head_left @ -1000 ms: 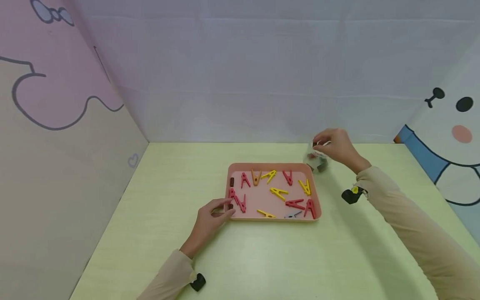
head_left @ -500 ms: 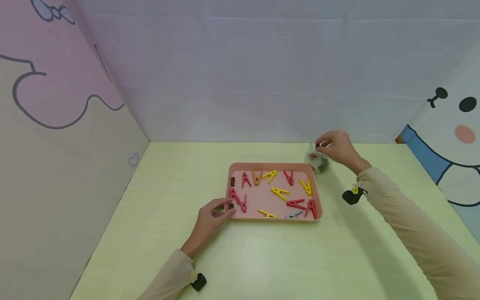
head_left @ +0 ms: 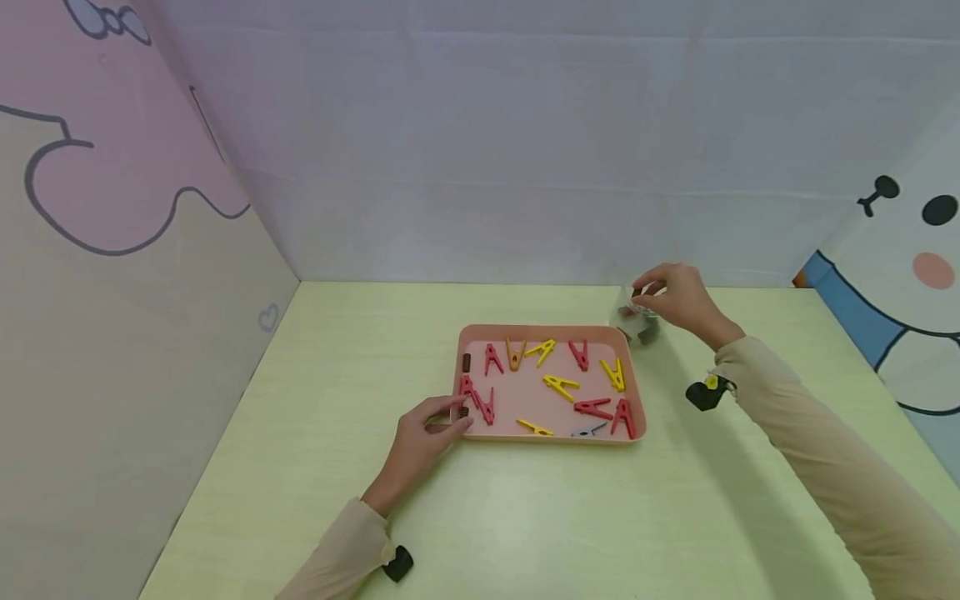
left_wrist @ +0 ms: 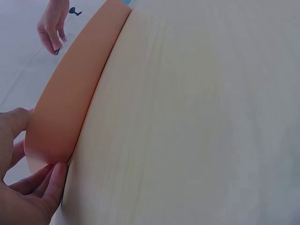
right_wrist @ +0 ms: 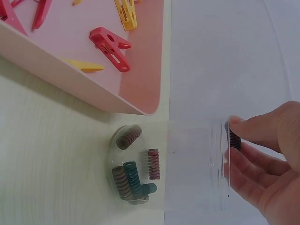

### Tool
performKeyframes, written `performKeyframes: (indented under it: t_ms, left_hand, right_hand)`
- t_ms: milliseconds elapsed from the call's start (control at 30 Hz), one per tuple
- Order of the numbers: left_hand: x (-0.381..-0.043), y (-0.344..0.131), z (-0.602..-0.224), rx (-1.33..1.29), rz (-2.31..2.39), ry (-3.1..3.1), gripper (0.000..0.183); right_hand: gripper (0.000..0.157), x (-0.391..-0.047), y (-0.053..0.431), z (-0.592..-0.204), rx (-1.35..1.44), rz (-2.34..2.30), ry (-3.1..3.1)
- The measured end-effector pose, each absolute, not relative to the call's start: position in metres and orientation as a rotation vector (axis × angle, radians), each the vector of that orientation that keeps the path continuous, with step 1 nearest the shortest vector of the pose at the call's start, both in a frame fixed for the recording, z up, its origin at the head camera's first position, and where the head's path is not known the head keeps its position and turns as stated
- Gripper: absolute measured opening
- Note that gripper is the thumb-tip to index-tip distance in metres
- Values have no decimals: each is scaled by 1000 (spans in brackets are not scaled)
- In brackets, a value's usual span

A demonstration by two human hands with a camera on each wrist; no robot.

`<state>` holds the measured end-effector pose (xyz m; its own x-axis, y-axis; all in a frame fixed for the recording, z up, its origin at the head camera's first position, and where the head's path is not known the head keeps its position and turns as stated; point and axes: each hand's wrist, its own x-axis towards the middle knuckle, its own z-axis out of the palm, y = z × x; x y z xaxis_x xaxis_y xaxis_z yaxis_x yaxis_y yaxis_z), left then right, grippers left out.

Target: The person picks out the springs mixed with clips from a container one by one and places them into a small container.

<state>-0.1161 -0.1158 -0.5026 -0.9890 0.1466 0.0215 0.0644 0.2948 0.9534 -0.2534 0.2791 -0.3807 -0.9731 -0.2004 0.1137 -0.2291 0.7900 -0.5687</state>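
Note:
My left hand [head_left: 420, 437] grips the near left corner of a pink tray [head_left: 517, 398], its fingers and thumb on the wall, also seen in the left wrist view. Several red and yellow clothespins, an orange one [head_left: 515, 357] and a grey one [head_left: 588, 430] lie scattered in the tray, along with dark springs [head_left: 467, 362] by its left side. At the tray's far right corner stands a clear jar [right_wrist: 192, 159] holding several coil springs [right_wrist: 131, 178]. At the jar's mouth, my right hand [head_left: 678, 302] pinches a dark spring [right_wrist: 235, 139] between thumb and fingers.
The tray and jar stand on a pale yellow-green table [head_left: 360, 350]. A whitish wall [head_left: 480, 167] rises behind the table's back edge. Printed side panels [head_left: 135, 333] stand at left and right. Both wrists wear small black devices [head_left: 705, 393].
My right hand has moved slightly down and to the right at the jar's mouth, the spring still pinched. The left hand keeps its grip on the tray, and the head view has shifted a little.

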Motion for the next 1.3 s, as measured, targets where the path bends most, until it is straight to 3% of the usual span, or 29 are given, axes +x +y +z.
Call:
performKeyframes:
  t_ms: [1300]
  left_hand:
    - [-117, -115, -502, 182, 1787, 2484, 39]
  right_hand:
    - [11, -225, 242, -362, 607, 972, -2748]
